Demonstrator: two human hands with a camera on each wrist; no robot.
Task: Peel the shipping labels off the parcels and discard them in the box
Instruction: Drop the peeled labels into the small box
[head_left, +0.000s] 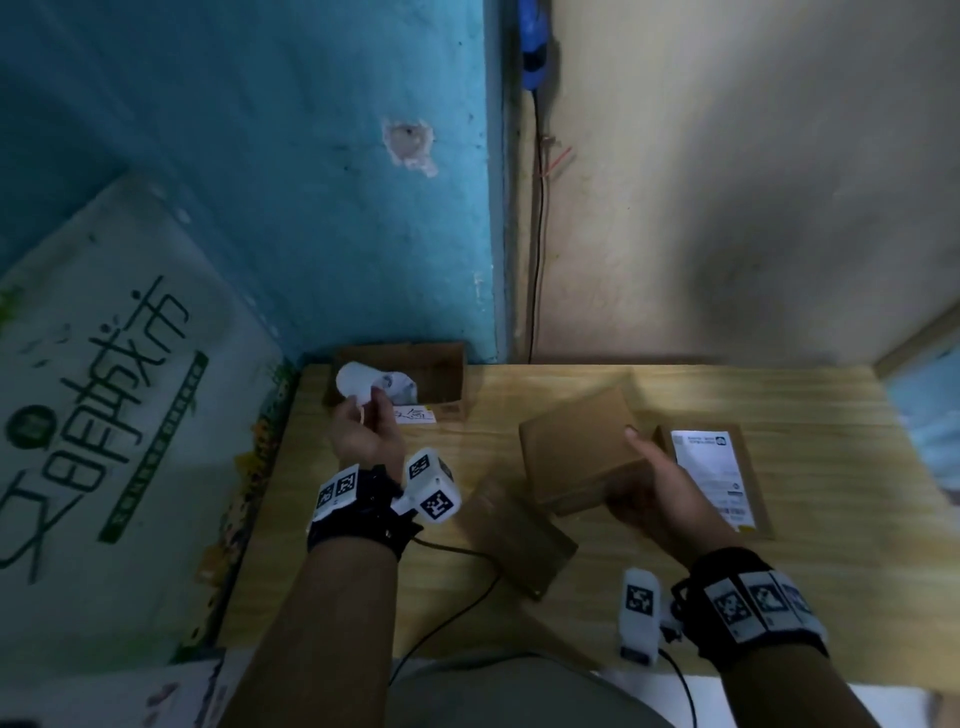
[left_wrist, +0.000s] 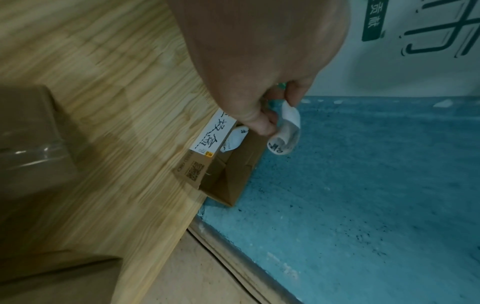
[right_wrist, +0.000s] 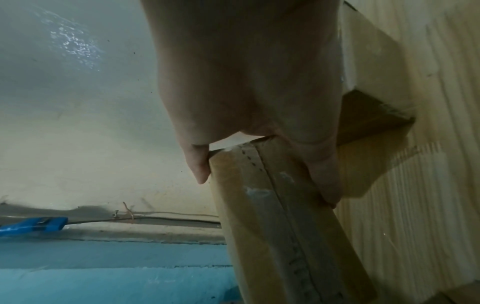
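Observation:
My left hand (head_left: 363, 415) pinches a curled white shipping label (head_left: 356, 383) over the near left corner of the open cardboard box (head_left: 441, 374) at the table's back left. In the left wrist view the label (left_wrist: 285, 131) hangs from my fingertips (left_wrist: 262, 125) just above the box (left_wrist: 233, 174), where another crumpled label (left_wrist: 233, 139) lies inside. My right hand (head_left: 649, 478) grips a bare brown parcel (head_left: 576, 447) by its right edge, tilted above the table; thumb on top, fingers (right_wrist: 324, 181) underneath. A parcel (head_left: 711, 478) still bearing a white label lies to the right.
Another flat brown parcel (head_left: 514, 535) lies near the table's middle front. A black cable (head_left: 457, 613) runs across the wooden table (head_left: 727, 597). A large white printed bag (head_left: 104, 415) stands left of the table. Blue and beige walls close the back.

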